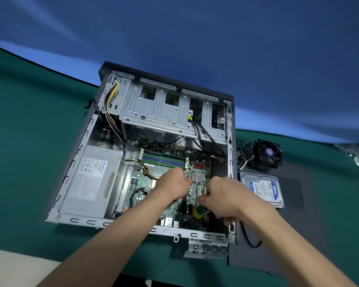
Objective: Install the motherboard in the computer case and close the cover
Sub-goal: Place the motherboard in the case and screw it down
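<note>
Open grey sheet-metal computer case (229, 141), center frame: bare stamped steel, dull sheen. Green fiberglass motherboard (164, 162) inside, semi-gloss. Silver metal power supply box (91, 183), left, brushed look, paper label. Matt green cloth table cover (29, 121). Black matt metal side panel (257, 245), lower right, perforated patch. Shiny metal hard drive (261, 188), glossy blue label. Black plastic fan (267, 153).

Both bare forearms are extended toward twelve o'clock, the left hand (173, 182) being closed into a fist, the right hand (224, 198) turned toward nine o'clock with fingers curled downward.
</note>
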